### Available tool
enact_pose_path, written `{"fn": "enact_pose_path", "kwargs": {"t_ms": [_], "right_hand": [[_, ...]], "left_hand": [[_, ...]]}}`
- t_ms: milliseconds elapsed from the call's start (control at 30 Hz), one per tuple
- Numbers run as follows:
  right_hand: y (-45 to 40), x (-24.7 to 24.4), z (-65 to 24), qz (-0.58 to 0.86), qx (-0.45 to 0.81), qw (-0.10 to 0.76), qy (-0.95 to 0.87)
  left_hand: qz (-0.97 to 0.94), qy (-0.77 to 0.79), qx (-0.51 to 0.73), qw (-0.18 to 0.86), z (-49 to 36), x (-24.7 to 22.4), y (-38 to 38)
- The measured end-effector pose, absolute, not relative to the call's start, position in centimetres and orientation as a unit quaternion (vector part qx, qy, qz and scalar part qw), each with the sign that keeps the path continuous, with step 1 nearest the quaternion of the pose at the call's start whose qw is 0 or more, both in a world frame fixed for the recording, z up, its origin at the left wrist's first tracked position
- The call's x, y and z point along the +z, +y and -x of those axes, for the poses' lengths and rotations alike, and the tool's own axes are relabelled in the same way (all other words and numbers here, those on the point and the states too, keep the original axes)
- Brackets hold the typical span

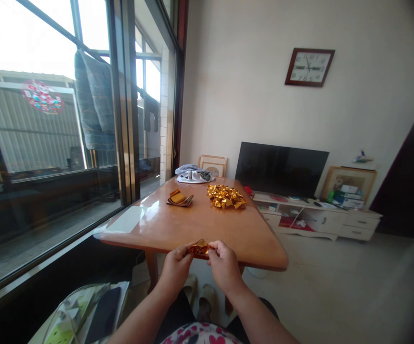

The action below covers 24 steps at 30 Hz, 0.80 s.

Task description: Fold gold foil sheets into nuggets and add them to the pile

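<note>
A piece of shiny gold foil paper point(200, 247), partly folded, is held between my two hands just over the near edge of the wooden table point(178, 229). My left hand point(176, 263) pinches its left end, and my right hand point(224, 262) pinches the right end. Beyond them on the table lies a heap of folded gold foil pieces point(226, 196), right of the middle. To its left sits a small stack of flat gold and brown foil sheets point(180, 198). The exact fold between my fingers is too small to make out.
Folded cloth point(194, 174) lies at the table's far end. A television point(281, 168) stands on a white low cabinet point(321, 220) behind it. Glass windows point(49, 119) line the left. At lower left, a dark phone-like slab point(102, 313) rests among papers and a cable.
</note>
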State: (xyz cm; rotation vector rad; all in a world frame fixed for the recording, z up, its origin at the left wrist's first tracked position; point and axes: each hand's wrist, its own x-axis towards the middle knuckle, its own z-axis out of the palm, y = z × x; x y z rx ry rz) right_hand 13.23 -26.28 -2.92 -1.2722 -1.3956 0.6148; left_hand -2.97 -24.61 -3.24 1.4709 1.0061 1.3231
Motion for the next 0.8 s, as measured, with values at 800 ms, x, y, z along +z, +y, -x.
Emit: {"fn": "enact_pose_path", "kwargs": {"t_ms": [800], "right_hand": [[-26.64,-2.49,-13.04,0.548,0.242,0.526,-0.604]], "left_hand": [[-0.581,0.421,0.543,0.437,3.25,-2.4,-24.76]]}}
